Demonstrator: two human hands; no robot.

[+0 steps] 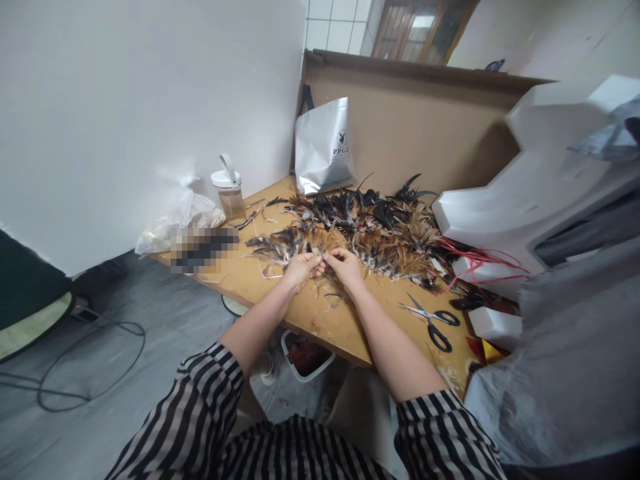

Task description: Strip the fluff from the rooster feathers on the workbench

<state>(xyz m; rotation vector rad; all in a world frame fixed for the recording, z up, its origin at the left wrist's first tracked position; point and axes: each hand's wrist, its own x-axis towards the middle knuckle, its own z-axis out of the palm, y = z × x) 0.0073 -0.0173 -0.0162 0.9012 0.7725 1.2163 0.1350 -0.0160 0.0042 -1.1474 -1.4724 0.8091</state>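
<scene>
Left hand point(301, 269) and right hand point(344, 263) pinch feathers point(373, 233) near the table point(333, 328) edge.

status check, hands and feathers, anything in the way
Left hand and right hand close together, both pinching feathers at the pile's near edge. Scissors lie apart to the right on the table. Nothing blocking the hands.

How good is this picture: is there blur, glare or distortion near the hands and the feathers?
In the head view the light is soft and even, with no glare on the table; the wide lens curves the edges; the left hand and right hand, pinching feathers, look fairly sharp; a pixelated patch covers something at the table's left end.
</scene>
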